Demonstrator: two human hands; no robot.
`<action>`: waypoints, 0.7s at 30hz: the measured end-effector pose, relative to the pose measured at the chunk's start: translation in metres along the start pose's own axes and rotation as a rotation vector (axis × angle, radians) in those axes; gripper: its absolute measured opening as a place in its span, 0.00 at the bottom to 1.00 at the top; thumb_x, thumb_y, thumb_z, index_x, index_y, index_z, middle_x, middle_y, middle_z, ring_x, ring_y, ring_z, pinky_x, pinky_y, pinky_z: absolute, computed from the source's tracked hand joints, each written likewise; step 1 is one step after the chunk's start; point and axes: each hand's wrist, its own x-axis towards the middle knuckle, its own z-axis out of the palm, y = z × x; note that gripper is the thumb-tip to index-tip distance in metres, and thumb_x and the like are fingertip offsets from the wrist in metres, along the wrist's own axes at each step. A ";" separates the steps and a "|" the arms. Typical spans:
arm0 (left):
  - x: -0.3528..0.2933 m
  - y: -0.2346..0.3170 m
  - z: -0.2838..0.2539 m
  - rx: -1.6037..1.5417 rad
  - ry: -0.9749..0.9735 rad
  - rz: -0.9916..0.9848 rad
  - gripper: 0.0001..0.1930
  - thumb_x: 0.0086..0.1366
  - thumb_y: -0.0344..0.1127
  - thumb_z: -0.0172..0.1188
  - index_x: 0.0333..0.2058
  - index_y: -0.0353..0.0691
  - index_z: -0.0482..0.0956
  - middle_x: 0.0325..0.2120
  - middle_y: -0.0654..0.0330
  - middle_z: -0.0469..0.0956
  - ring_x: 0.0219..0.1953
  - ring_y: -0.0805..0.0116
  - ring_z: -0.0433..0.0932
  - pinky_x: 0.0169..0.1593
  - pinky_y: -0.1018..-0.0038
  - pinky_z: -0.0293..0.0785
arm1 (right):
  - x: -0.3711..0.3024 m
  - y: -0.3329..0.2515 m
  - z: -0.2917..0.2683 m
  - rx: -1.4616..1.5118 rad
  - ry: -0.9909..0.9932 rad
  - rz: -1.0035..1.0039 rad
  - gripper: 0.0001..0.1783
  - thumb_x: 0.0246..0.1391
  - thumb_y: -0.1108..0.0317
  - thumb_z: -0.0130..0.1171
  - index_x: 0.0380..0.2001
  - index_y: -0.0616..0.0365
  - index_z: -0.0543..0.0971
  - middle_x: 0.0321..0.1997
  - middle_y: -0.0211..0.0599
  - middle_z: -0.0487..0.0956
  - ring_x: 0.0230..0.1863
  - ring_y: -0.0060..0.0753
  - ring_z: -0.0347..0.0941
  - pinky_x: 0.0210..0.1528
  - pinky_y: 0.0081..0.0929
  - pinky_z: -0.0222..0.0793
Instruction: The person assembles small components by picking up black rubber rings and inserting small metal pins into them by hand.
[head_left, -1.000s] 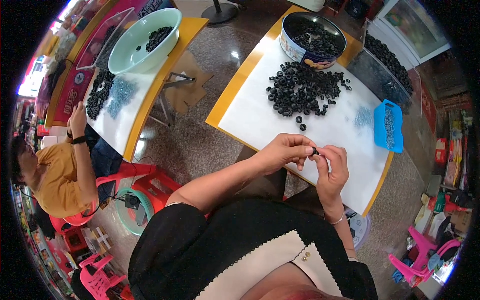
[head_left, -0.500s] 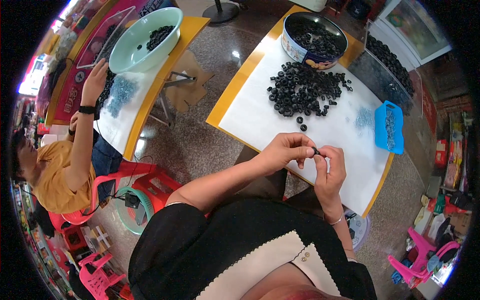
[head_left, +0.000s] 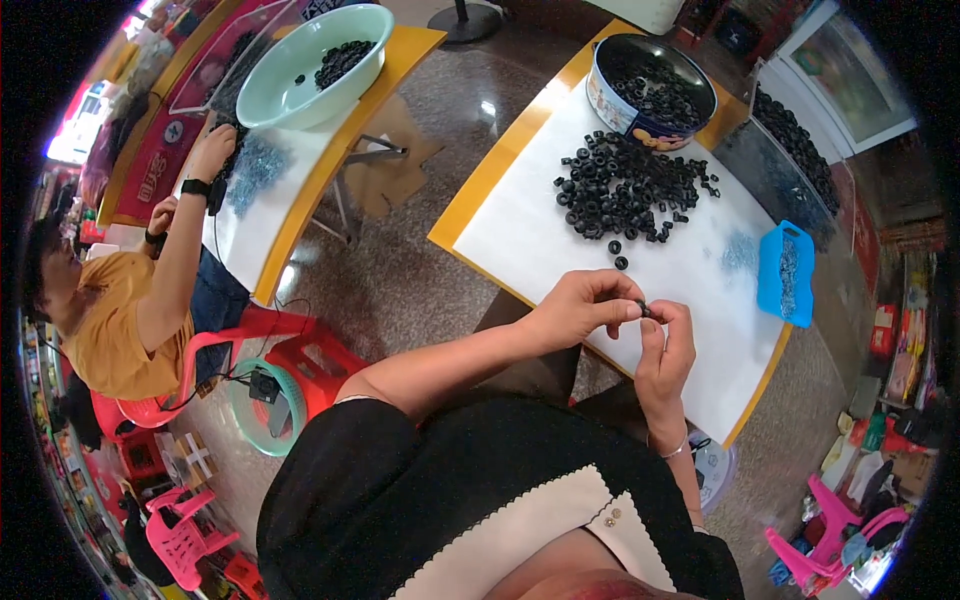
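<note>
Grip little changed over the last second: left hand [head_left: 580, 308] and right hand [head_left: 667, 358] still pinch a small black piece [head_left: 643, 309] between fingertips, above the white tabletop [head_left: 515, 215]. Work on this one apparently continues; black pile [head_left: 622, 186] lies beyond.

Parts pile [head_left: 622, 190] on counter [head_left: 510, 217]; tin [head_left: 625, 114] behind pile; tray [head_left: 768, 275] right of pile; basin [head_left: 277, 85] on second counter [head_left: 272, 222], left.

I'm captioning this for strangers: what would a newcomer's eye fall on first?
Probably the heap of small black parts on the white tabletop, beyond the left hand and right hand, holding a tiny dark piece between them. Next, the blue basket near the tabletop's right edge and a co-worker's mustard shirt at far left.
</note>
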 end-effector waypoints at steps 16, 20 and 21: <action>0.003 0.006 0.011 0.147 0.009 -0.041 0.09 0.62 0.31 0.57 0.37 0.31 0.75 0.26 0.64 0.75 0.26 0.79 0.73 0.29 0.81 0.72 | -0.004 0.009 -0.005 -0.020 -0.013 0.075 0.04 0.54 0.74 0.49 0.27 0.63 0.69 0.27 0.41 0.68 0.27 0.40 0.65 0.30 0.31 0.62; 0.002 0.002 0.009 0.137 0.041 -0.001 0.10 0.62 0.32 0.57 0.38 0.32 0.76 0.27 0.63 0.75 0.26 0.78 0.73 0.31 0.80 0.72 | -0.003 0.012 -0.005 0.039 -0.011 0.101 0.03 0.53 0.74 0.50 0.27 0.63 0.70 0.26 0.43 0.69 0.26 0.42 0.66 0.30 0.32 0.63; -0.001 0.005 0.008 0.134 0.053 -0.009 0.11 0.62 0.33 0.57 0.40 0.32 0.75 0.28 0.63 0.75 0.26 0.78 0.73 0.31 0.79 0.72 | 0.001 0.010 -0.005 0.057 -0.004 0.107 0.04 0.54 0.74 0.50 0.27 0.62 0.70 0.26 0.42 0.70 0.26 0.38 0.67 0.30 0.30 0.63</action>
